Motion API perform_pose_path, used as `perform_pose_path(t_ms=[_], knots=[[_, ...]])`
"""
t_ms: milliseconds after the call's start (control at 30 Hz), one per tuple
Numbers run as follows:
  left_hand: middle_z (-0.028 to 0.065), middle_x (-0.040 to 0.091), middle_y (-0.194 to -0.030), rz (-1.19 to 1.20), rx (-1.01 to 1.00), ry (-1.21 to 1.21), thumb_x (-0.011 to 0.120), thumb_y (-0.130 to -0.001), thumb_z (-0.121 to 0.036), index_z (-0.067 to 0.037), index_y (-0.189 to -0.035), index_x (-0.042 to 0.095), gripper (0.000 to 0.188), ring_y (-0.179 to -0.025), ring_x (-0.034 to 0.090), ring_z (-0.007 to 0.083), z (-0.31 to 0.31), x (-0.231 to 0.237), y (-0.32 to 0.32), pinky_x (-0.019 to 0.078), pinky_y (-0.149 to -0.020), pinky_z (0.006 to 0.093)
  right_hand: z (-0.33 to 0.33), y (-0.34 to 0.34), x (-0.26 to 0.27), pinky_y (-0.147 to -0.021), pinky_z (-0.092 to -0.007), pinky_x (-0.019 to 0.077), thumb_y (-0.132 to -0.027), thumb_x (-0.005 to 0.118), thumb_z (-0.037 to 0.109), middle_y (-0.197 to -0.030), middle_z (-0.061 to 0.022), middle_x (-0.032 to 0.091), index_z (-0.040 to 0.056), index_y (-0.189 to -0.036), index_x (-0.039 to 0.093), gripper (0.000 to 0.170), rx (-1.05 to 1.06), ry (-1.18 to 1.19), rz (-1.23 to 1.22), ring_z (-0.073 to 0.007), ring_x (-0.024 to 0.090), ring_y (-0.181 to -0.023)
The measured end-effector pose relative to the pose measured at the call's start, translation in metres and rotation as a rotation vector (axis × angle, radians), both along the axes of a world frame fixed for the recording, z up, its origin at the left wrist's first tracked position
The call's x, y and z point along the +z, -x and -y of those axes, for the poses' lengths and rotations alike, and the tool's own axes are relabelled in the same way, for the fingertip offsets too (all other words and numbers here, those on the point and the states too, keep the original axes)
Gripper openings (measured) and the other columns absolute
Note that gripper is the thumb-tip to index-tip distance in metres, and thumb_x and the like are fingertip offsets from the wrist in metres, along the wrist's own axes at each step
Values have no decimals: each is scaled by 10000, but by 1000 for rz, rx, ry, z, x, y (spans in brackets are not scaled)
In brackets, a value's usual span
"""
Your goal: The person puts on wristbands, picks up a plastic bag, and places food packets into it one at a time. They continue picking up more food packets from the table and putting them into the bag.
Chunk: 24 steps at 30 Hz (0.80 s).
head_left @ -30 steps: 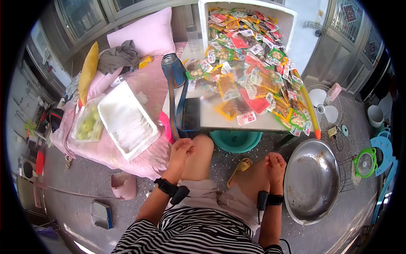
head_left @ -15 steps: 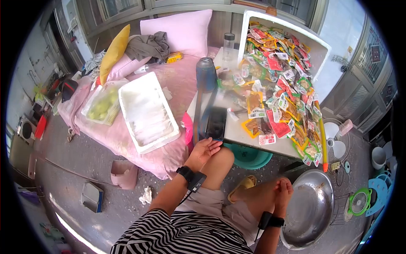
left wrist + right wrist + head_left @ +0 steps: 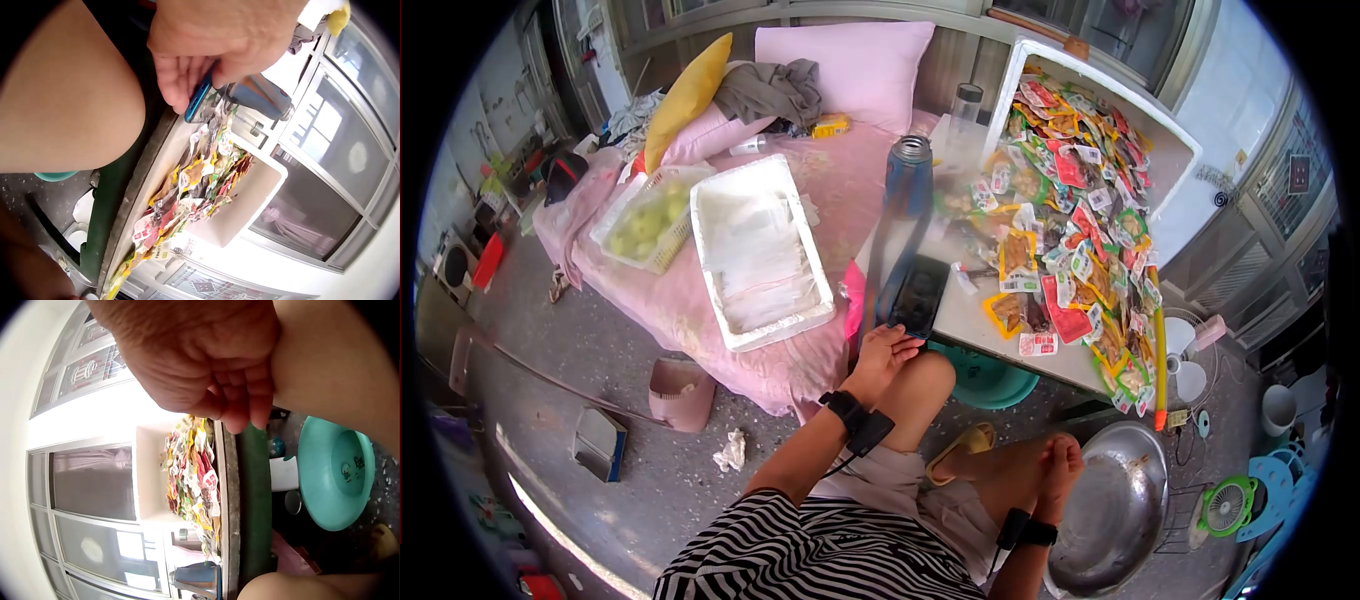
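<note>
My left hand (image 3: pixel 885 357) is at the table's near left corner, pinching the near end of a black smartphone (image 3: pixel 920 290). In the left wrist view the phone's blue edge (image 3: pixel 200 100) lies between thumb and fingers. Just behind the phone stands a blue insulated bottle (image 3: pixel 910 180) with its strap hanging toward me. Over by my other knee, my right hand (image 3: pixel 1060 470) rests with loosely curled fingers and nothing in them; the right wrist view shows its palm (image 3: pixel 206 369) beside the leg. Many small snack packets (image 3: pixel 1090 260) spill across the table from a white foam box (image 3: pixel 1175 150).
On the pink bed to the left lie a white foam tray (image 3: pixel 760 250) and a basket of green fruit (image 3: pixel 645 225). A steel basin (image 3: pixel 1110 500) stands on the floor at right, a teal basin (image 3: pixel 990 385) under the table. A yellow pole (image 3: pixel 1160 360) runs along the table's right side.
My left hand has moved from above my knee forward to the phone and taken hold of its near end. The phone has turned slightly. My right hand stays by the knee; the view has swung left.
</note>
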<state>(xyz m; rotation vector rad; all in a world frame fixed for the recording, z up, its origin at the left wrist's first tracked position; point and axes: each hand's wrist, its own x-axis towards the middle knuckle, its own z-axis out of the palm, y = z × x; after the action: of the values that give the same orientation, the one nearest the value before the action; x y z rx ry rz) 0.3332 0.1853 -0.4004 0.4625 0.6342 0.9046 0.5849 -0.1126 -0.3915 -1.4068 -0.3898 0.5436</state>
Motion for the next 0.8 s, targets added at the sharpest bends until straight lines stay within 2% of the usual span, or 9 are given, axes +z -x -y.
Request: perform_pose_path(t_ms=[67,233,367,533,667,800], knots=[[107,687,-872,11,-1,0,587,-942,-134,-58,-916,583,80,-808,703,228,0,0,-1,580,-668,320,-3,2,1,-537,-175,428,-951,592,210,-756,5,602,78,-855,614,165,-20,9,22,-43,515,-591],[106,686,-877,42,-9,31,590,-939,-124,-50,-931,591,75,-808,701,230,-1,0,-2,582,-669,323,-3,2,-2,-547,-167,411,-956,595,202,-782,15,600,88,-922,614,120,25,-22,51,-40,502,-607],[104,677,-860,34,23,21,598,-925,-107,-56,-890,576,66,-807,698,233,0,3,-1,581,-681,323,-3,4,0,-549,-171,413,-960,581,186,-783,13,595,85,-920,610,113,14,-3,90,-41,501,-610],[96,657,-797,41,112,38,615,-895,-75,-66,-852,551,78,-768,694,241,-1,8,1,578,-689,335,-2,9,8,-554,-173,417,-959,577,180,-780,12,587,80,-904,601,117,-10,2,27,-41,502,-617],[101,663,-809,15,191,-67,620,-891,-78,-68,-868,557,67,-772,694,245,-11,-3,12,579,-693,347,2,6,5,-556,-180,451,-932,629,209,-789,-9,634,77,-938,636,132,-15,-34,29,-56,546,-615],[114,685,-850,-19,172,-80,630,-882,-65,-47,-917,593,54,-770,696,245,-23,4,27,585,-701,349,2,4,1,-560,-175,448,-941,614,211,-790,-4,636,77,-942,634,135,-12,-29,59,-52,544,-614]])
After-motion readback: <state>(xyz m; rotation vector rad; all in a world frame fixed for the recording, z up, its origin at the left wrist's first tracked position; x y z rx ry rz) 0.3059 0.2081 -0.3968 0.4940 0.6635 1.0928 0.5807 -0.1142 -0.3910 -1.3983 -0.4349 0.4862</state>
